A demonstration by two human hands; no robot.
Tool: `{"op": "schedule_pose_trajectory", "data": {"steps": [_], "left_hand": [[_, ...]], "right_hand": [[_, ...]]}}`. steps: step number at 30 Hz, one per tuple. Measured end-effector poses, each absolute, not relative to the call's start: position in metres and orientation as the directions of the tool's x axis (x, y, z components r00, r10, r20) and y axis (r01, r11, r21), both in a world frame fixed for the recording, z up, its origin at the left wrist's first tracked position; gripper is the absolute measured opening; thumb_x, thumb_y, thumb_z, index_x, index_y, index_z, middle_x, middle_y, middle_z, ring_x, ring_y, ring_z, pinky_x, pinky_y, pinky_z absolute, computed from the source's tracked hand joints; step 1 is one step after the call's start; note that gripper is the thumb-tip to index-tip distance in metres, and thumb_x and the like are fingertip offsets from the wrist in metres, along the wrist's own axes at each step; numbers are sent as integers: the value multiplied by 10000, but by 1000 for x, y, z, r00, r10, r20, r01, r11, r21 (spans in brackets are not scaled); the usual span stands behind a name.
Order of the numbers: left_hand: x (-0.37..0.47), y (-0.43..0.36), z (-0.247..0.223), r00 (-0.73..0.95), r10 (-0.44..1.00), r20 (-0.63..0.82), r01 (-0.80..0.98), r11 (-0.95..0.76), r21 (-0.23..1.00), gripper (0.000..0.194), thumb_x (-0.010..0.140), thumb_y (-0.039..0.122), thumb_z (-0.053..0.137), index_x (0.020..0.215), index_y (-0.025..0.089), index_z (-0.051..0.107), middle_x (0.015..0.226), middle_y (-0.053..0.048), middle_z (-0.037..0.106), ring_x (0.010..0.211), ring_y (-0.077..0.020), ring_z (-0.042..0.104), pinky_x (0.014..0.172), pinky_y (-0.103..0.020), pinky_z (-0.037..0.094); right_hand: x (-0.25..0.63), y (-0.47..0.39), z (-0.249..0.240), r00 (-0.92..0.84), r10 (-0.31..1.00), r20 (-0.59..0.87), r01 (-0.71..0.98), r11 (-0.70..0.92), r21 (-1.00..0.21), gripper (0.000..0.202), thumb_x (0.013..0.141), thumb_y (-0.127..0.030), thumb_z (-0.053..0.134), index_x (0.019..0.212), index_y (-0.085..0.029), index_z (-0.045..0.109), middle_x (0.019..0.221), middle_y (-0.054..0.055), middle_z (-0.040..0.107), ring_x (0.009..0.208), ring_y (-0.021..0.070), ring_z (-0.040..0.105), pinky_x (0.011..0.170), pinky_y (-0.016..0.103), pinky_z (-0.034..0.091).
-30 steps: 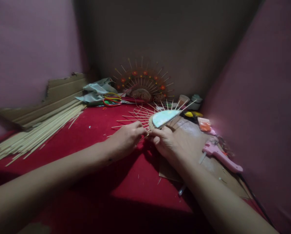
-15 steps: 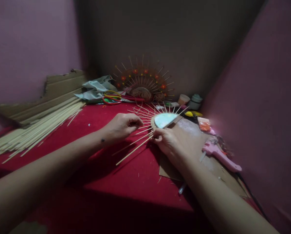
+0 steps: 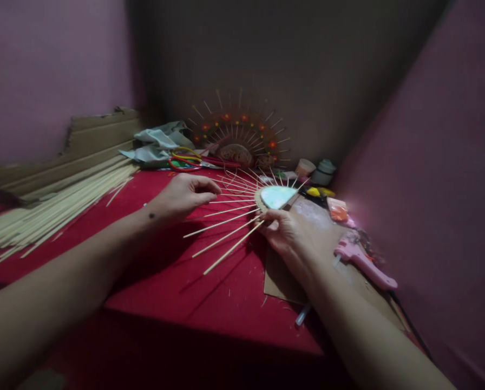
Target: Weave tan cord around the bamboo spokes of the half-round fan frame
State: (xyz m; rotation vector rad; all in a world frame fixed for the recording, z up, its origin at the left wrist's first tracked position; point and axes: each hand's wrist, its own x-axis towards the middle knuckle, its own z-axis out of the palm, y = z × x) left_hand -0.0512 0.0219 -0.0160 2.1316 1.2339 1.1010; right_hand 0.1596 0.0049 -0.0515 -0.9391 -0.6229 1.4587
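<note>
A half-round piece with a pale blue-white face [image 3: 277, 197] and a braided tan rim has thin wooden sticks [image 3: 222, 222] fanning outward from its curved edge. My right hand [image 3: 281, 230] grips the near corner of this half-round piece, thumb and fingers closed on the rim by the lowest sticks. At the outer tips of the left-hand sticks, my left hand [image 3: 181, 196] is closed with thumb and forefinger drawn together. Whether anything is between those fingertips is too small to tell. A loop of thin string [image 3: 235, 181] lies among the upper sticks.
Many loose sticks [image 3: 64, 203] lie at left beside torn cardboard [image 3: 104, 130]. Scissors [image 3: 185, 160] and a finished stick fan with red flowers [image 3: 238, 130] sit at the back. On the right, a pink glue gun [image 3: 364, 260] rests on a cardboard sheet [image 3: 285, 276] over the red cloth [image 3: 226, 314].
My left hand has moved left and slightly up, away from the rim toward the stick tips. The half-round piece has tilted slightly in my right hand, showing more of the lower sticks.
</note>
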Motion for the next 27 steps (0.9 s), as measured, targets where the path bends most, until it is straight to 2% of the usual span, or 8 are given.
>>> {"op": "schedule_pose_trajectory", "data": {"steps": [3, 5, 10, 13, 16, 20, 27], "left_hand": [[-51, 23, -11, 383, 847, 369, 432, -517, 739, 143, 718, 221, 600, 816, 147, 672, 774, -38, 697, 695, -136, 620, 644, -251, 497], [-42, 18, -9, 506, 778, 372, 420, -599, 682, 140, 735, 223, 594, 827, 151, 670, 779, -32, 684, 712, -130, 610, 664, -249, 490], [-12, 11, -17, 722, 586, 368, 509, -810, 292, 198, 734, 117, 563, 904, 165, 654, 891, -62, 625, 802, -149, 569, 700, -266, 451], [-3, 14, -25, 741, 541, 397, 518, -838, 173, 145, 765, 135, 549, 864, 160, 652, 907, -79, 599, 825, -162, 545, 704, -274, 437], [-2, 17, -29, 739, 499, 452, 482, -861, 163, 139, 809, 176, 527, 766, 146, 656, 834, -73, 581, 772, -149, 520, 668, -255, 422], [-4, 19, -30, 738, 461, 493, 411, -886, 213, 213, 831, 152, 500, 683, 147, 654, 774, -56, 558, 737, -130, 496, 655, -237, 407], [0, 20, -23, 694, 586, 418, 473, -809, 348, 112, 784, 127, 561, 733, 144, 659, 787, -35, 535, 747, -131, 496, 689, -253, 405]], "right_hand": [[158, 2, -49, 32, 986, -162, -553, -117, -825, 219, 450, -7, 547, 557, -184, 474, 521, -15, 541, 561, 126, 499, 506, 268, 442], [155, -1, -48, 18, 988, -153, -551, -118, -826, 243, 444, -7, 566, 565, -186, 454, 516, -17, 544, 555, 128, 503, 502, 267, 434], [151, -5, -50, -3, 992, -129, -559, -109, -822, 274, 437, -13, 580, 606, -192, 460, 541, -36, 538, 570, 120, 488, 512, 260, 428], [151, -5, -51, -29, 991, -128, -575, -121, -809, 272, 437, -15, 573, 628, -189, 486, 598, -24, 561, 619, 130, 503, 541, 266, 441], [151, -4, -52, -56, 991, -118, -581, -128, -804, 292, 435, -16, 592, 664, -183, 523, 645, -14, 586, 631, 129, 506, 553, 268, 448], [152, -3, -52, -40, 990, -136, -573, -134, -808, 282, 441, -1, 582, 661, -173, 541, 578, -29, 553, 590, 116, 491, 542, 260, 449], [155, -3, -46, -17, 976, -217, -632, -179, -754, 98, 559, -85, 590, 627, -153, 571, 586, 11, 564, 592, 132, 509, 536, 294, 507]]}}
